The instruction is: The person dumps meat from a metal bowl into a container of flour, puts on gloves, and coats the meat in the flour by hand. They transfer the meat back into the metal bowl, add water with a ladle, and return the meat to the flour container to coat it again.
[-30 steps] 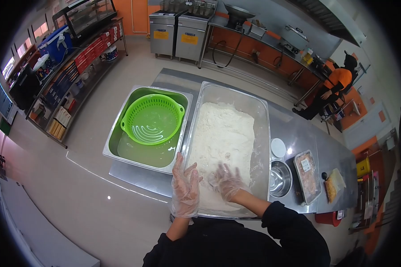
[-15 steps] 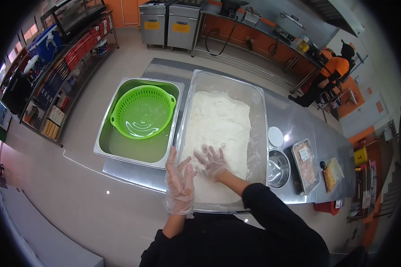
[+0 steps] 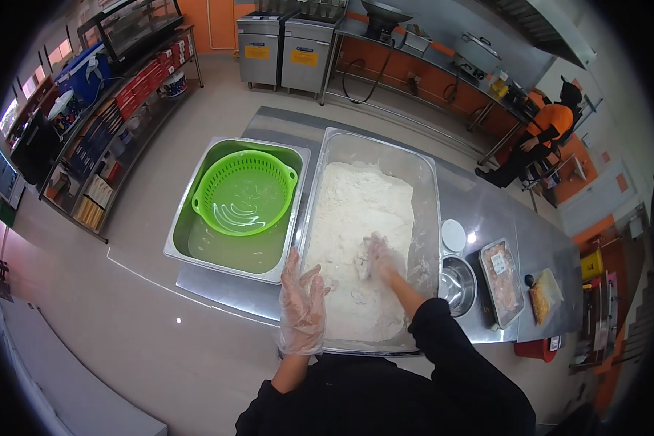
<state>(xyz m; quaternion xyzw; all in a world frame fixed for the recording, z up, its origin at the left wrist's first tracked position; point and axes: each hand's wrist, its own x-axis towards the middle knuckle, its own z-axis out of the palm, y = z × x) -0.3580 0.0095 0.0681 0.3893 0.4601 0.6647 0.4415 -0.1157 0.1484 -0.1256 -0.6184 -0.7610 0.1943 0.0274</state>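
Observation:
A deep steel tray (image 3: pixel 423 156) holds a broad layer of white powder that looks like flour (image 3: pixel 363 200). My right hand (image 3: pixel 383 259), in a clear plastic glove, is down in the powder right of its middle; motion smears its fingers, and powder partly covers them. By the tray's near left rim, my left hand (image 3: pixel 303 309) is raised with the fingers stretched and apart, in a similar glove with nothing in it. Left of the tray, a green colander (image 3: pixel 292 174) sits in cloudy liquid inside a second steel pan (image 3: pixel 173 243).
On the steel table (image 3: pixel 479 200), to the right, are a round white lid (image 3: pixel 453 236), a steel bowl (image 3: pixel 459 287), a wrapped tray of meat (image 3: pixel 501 280) and a bag of yellow food (image 3: pixel 543 298). Another person in orange (image 3: pixel 552 120) is at the far right. Shelving (image 3: pixel 116 138) lines the left.
My right hand has moved right and slightly forward through the powder, its spread fingers now blurred. The powder's surface is more disturbed there. My left hand keeps its pose; the view has shifted slightly.

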